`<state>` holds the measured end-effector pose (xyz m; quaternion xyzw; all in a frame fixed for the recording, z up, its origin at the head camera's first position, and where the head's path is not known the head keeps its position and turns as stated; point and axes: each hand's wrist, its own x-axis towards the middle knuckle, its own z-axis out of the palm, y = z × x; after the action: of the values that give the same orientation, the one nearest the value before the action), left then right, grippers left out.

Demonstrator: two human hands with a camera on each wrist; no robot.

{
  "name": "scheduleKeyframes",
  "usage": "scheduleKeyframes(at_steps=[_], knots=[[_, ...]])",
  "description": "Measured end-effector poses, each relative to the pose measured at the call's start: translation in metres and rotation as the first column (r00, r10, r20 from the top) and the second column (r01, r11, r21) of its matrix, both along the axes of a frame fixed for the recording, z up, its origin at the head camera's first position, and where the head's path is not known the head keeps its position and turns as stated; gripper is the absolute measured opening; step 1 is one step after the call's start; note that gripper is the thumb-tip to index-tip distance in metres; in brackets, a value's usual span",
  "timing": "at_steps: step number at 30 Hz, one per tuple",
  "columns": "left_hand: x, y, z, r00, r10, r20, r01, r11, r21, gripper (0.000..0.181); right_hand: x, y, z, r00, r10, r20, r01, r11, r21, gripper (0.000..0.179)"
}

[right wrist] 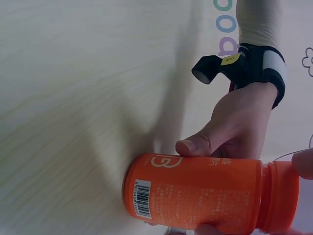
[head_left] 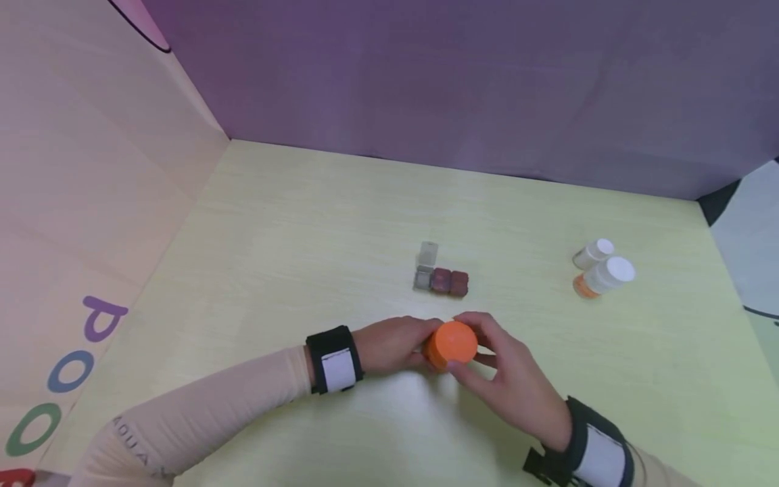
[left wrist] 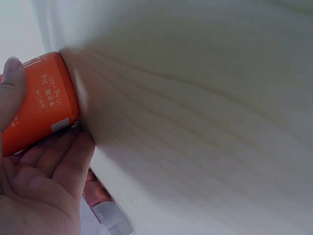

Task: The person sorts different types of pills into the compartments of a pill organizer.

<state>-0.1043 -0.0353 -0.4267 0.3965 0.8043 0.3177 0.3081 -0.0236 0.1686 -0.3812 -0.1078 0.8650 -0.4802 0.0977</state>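
An orange bottle with white print and a barcode stands on the pale table, its orange cap facing up toward the head camera. My left hand grips the body of the bottle, thumb on one side and fingers on the other. The right hand holds the cap, its thumb and fingers spread around the rim. Just beyond the hands lies a small pill box with dark red compartments and one clear compartment, whose clear lid is flipped up.
To the right stand a small white bottle and a larger white-capped bottle with an orange lower part, close together. A purple panel closes off the table's back edge, and a pale panel with coloured letters borders the left.
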Motion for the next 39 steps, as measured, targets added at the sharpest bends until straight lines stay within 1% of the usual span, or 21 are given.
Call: scheduleKeyframes(at_steps=[3, 6, 8, 12, 17, 19, 22, 24, 26, 30, 33, 36, 37, 39], knots=[[0.000, 0.000, 0.000, 1.000, -0.001, 0.003, 0.001, 1.000, 0.003, 0.043, 0.000, 0.000, 0.001, 1.000, -0.001, 0.010, 0.001, 1.000, 0.005, 0.065], [0.000, 0.000, 0.001, 1.000, 0.001, 0.008, -0.001, 1.000, 0.001, 0.043, 0.000, -0.002, 0.001, 1.000, -0.014, 0.027, 0.014, 1.000, 0.016, 0.071], [0.000, 0.000, 0.001, 1.000, 0.004, 0.012, -0.004, 1.000, -0.001, 0.043, 0.000, -0.003, 0.001, 0.999, -0.024, 0.037, 0.023, 0.999, 0.023, 0.068], [0.000, 0.001, 0.001, 1.000, 0.002, 0.006, -0.002, 1.000, -0.008, 0.042, 0.000, -0.004, 0.000, 0.999, -0.025, 0.031, 0.025, 0.999, 0.027, 0.058], [0.000, 0.001, 0.001, 1.000, 0.000, -0.001, 0.000, 1.000, -0.014, 0.040, 0.001, -0.002, -0.001, 1.000, -0.019, 0.015, 0.019, 1.000, 0.017, 0.057], [0.000, 0.001, 0.001, 1.000, 0.001, -0.006, -0.001, 1.000, -0.016, 0.039, 0.002, 0.000, -0.002, 1.000, -0.019, -0.011, 0.019, 1.000, 0.008, 0.057], [0.001, 0.001, 0.001, 1.000, 0.005, -0.017, -0.006, 1.000, -0.012, 0.042, 0.004, 0.003, 0.000, 0.998, -0.040, -0.057, 0.040, 0.999, 0.006, 0.056], [0.001, 0.000, 0.001, 1.000, 0.010, -0.021, -0.011, 1.000, -0.010, 0.047, 0.005, 0.007, 0.002, 0.994, -0.066, -0.092, 0.067, 0.998, -0.002, 0.056], [0.001, 0.000, 0.001, 1.000, 0.016, -0.019, -0.016, 1.000, -0.005, 0.052, 0.005, 0.010, 0.006, 0.989, -0.103, -0.107, 0.103, 0.995, -0.012, 0.057], [0.001, 0.000, 0.000, 0.999, 0.027, -0.017, -0.027, 1.000, -0.008, 0.056, 0.003, 0.020, 0.010, 0.978, -0.161, -0.133, 0.151, 0.985, -0.087, 0.063], [0.001, 0.001, 0.000, 0.999, 0.035, -0.018, -0.035, 0.999, -0.018, 0.057, 0.003, 0.029, 0.008, 0.971, -0.180, -0.157, 0.162, 0.979, -0.120, 0.068], [0.002, 0.001, -0.001, 0.999, 0.036, -0.021, -0.036, 0.999, -0.021, 0.058, 0.002, 0.039, 0.003, 0.965, -0.178, -0.194, 0.165, 0.983, -0.083, 0.071], [0.002, 0.001, -0.001, 0.999, 0.035, -0.024, -0.036, 0.999, -0.020, 0.058, 0.002, 0.042, 0.001, 0.963, -0.172, -0.209, 0.166, 0.985, -0.047, 0.072], [0.002, 0.001, -0.001, 0.999, 0.035, -0.033, -0.035, 0.999, -0.016, 0.057, 0.001, 0.049, -0.003, 0.956, -0.131, -0.264, 0.157, 0.985, 0.079, 0.071]])
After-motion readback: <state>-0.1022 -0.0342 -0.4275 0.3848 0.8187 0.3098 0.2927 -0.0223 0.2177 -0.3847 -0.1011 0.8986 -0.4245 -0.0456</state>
